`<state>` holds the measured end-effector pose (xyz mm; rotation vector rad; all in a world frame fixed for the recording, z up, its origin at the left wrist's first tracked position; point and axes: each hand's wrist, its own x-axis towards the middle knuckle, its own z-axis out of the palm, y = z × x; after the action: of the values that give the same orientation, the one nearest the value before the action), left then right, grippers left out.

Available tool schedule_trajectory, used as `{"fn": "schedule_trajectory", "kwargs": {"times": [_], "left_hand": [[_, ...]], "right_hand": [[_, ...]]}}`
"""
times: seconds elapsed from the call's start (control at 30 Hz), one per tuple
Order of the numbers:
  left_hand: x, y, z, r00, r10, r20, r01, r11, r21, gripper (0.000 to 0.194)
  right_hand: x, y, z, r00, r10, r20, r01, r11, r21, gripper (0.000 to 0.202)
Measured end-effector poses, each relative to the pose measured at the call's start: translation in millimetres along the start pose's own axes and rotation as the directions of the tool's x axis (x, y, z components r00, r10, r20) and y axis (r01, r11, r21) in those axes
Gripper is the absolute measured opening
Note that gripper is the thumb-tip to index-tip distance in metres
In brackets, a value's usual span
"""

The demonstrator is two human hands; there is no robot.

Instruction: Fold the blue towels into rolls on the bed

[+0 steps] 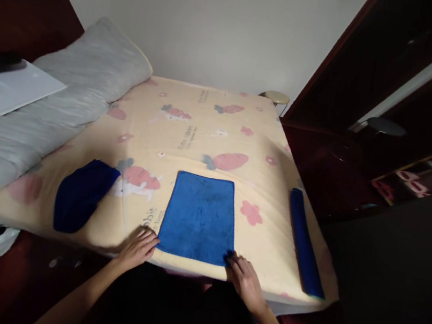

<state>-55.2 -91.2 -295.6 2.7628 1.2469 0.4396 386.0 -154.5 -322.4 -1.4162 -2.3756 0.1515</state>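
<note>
A blue cloth (200, 216), roughly square, lies flat on the bed close to its near edge. My left hand (138, 249) is at the near left corner of this cloth, its fingers bent together on the edge. At the near right corner, my right hand (246, 281) pinches the cloth between thumb and fingers, and the corner looks slightly curled. Off to the left rests a crumpled dark blue cloth (83, 196). A rolled or narrowly folded blue cloth (304, 245) lies lengthwise along the right side of the bed.
The bed (200, 127) has a cream sheet with carrot and flower prints. Grey pillows (92, 67) lie at the left, with a white flat board (16, 89) on them. A stool (277, 97) stands past the far right corner. Shoes (412, 180) sit on a rack at the right.
</note>
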Motion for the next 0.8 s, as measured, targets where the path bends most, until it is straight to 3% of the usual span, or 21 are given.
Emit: {"fn": "schedule_trajectory", "kwargs": {"times": [0.17, 0.37, 0.57, 0.67, 0.8], "left_hand": [[-2, 3, -3.9, 0.999, 0.031, 0.025, -0.032, 0.998, 0.056, 0.022], [2, 5, -4.8, 0.998, 0.037, 0.052, -0.044, 0.990, 0.135, 0.019], [1, 6, -13.7, 0.993, 0.046, 0.112, -0.045, 0.999, -0.006, 0.019], [4, 3, -13.3, 0.974, -0.103, 0.204, 0.145, 0.967, -0.208, 0.017], [17, -11, -4.8, 0.904, -0.264, 0.336, 0.375, 0.868, -0.325, 0.008]], "right_hand": [[-2, 2, 5, 0.998, -0.042, -0.042, 0.042, 0.999, -0.014, 0.039], [10, 0, -12, 0.991, -0.134, 0.003, 0.134, 0.989, -0.063, 0.037], [10, -12, -24, 0.990, -0.083, 0.113, 0.090, 0.995, -0.050, 0.028], [13, -15, -23, 0.988, 0.061, 0.145, -0.069, 0.996, 0.048, 0.025], [27, -6, -20, 0.956, 0.251, 0.150, -0.272, 0.952, 0.139, 0.024]]}}
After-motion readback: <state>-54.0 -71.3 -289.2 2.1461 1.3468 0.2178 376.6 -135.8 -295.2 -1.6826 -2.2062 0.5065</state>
